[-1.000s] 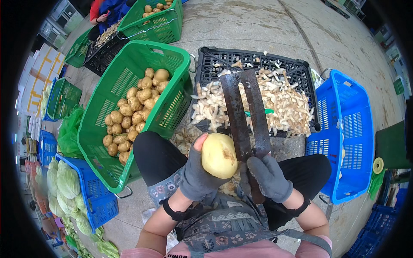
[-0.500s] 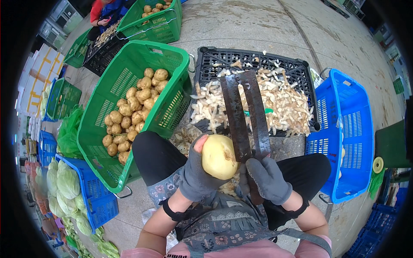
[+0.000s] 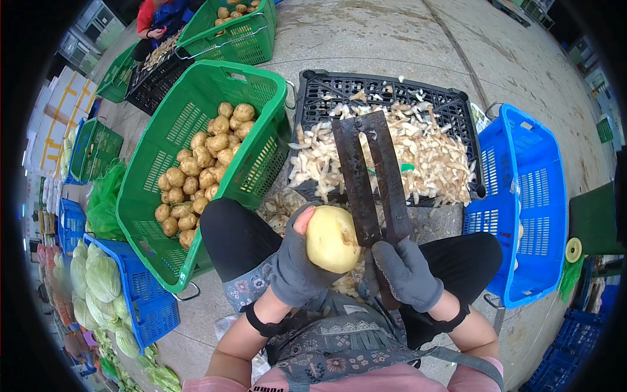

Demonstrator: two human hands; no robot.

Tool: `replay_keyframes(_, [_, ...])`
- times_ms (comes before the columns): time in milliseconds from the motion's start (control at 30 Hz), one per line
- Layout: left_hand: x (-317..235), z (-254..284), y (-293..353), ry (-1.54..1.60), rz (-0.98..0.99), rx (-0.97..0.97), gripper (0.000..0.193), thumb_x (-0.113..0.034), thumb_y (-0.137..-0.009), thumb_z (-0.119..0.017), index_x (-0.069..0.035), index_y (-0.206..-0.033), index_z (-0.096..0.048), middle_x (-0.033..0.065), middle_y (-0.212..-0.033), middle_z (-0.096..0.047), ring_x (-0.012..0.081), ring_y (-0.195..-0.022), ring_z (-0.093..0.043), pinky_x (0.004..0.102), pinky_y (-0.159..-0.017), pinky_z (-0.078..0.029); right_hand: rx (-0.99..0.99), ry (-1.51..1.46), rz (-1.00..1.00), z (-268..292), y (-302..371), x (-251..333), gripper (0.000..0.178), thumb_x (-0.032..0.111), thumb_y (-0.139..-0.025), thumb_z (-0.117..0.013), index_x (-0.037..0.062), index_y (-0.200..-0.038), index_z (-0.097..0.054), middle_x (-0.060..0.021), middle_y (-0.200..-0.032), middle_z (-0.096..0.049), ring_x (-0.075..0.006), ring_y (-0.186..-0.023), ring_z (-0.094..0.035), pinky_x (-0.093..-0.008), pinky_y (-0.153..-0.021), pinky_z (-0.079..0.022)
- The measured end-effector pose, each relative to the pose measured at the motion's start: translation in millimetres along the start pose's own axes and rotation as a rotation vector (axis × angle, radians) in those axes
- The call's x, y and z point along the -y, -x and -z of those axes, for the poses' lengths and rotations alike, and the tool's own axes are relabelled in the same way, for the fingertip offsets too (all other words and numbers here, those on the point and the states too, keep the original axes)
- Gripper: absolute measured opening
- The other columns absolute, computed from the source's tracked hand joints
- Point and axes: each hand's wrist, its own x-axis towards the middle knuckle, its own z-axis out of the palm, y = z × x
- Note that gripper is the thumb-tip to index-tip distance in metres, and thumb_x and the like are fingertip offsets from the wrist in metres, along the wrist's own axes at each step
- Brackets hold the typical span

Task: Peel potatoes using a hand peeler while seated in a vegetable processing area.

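Observation:
In my gloved left hand (image 3: pixel 297 268) sits a peeled, pale yellow potato (image 3: pixel 330 236), with a brown blemish on its right side. My gloved right hand (image 3: pixel 410 276) grips a large peeling knife (image 3: pixel 361 189) of dark, rust-stained metal, its two long strips parted by a slot. The strips point away from me, their lower part close by the potato's right side; I cannot tell whether they touch. Under the knife's far end, whitish peelings (image 3: pixel 431 173) cover much of an upturned black plastic crate (image 3: pixel 392 83).
Unpeeled potatoes (image 3: pixel 202 160) partly fill a green crate (image 3: pixel 147 225) on my left. To my right stands a tall blue crate (image 3: pixel 539 215). Cabbages (image 3: pixel 101 277) lie in another blue crate (image 3: pixel 157 320) at far left. Beyond, a person (image 3: pixel 157 29) sits beside more crates.
The peeling knife has shifted very slightly in my right hand, its far end tilting a little. My left hand and the potato stay practically where they were.

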Motion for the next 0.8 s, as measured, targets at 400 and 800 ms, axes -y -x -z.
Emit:
replay_keyframes(400, [9, 7, -10, -0.308, -0.278, -0.096, 0.082, -0.009, -0.060, -0.077, 0.000, -0.128, -0.032, 0.0211, -0.107, -0.053, 0.0353, -0.091, -0.056, 0.0419, -0.078, -0.046, -0.011, 0.146, 0.115, -7, -11, -27, 0.018, 0.011, -0.090, -0.049, 0.0005, -0.105, -0.053, -0.0088, -0.077, -0.054, -0.0150, -0.064, -0.053, -0.0272, -0.053, -0.042])
replay_keyframes(800, [23, 5, -10, -0.274, -0.161, -0.130, 0.087, -0.010, -0.060, -0.080, 0.000, -0.129, -0.029, 0.0194, -0.109, -0.050, 0.0318, -0.094, -0.055, 0.0386, -0.080, -0.046, 0.068, -0.622, -0.027, -7, -12, -11, 0.021, 0.017, -0.093, -0.045, 0.0020, -0.104, -0.055, -0.0035, -0.086, -0.058, -0.0094, -0.067, -0.055, -0.0218, -0.057, -0.044])
